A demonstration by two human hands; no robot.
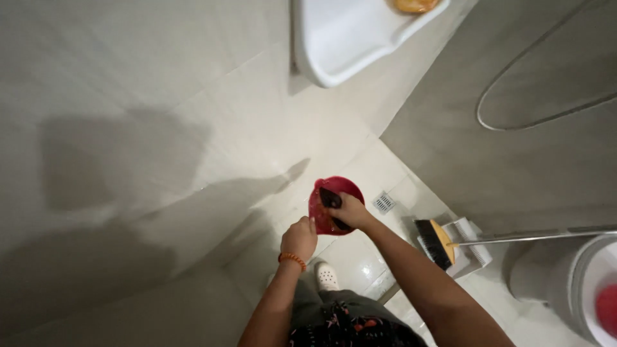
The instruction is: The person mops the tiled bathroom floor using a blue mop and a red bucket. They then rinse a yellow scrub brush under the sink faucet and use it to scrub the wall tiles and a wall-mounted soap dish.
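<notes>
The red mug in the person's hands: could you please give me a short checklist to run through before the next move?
1. Left hand grips the red mug at its near edge: ok.
2. Right hand is on the mug, pressing a dark object against it: ok.
3. Mug's contents: cannot tell.
4. Floor drain uncovered: ok.
5. Floor underfoot dry: not ok, it glistens beside the white shoe.
6. Brush lies apart from the feet: ok.

Dim, soft light; broad wall shadows; edges warped.
</notes>
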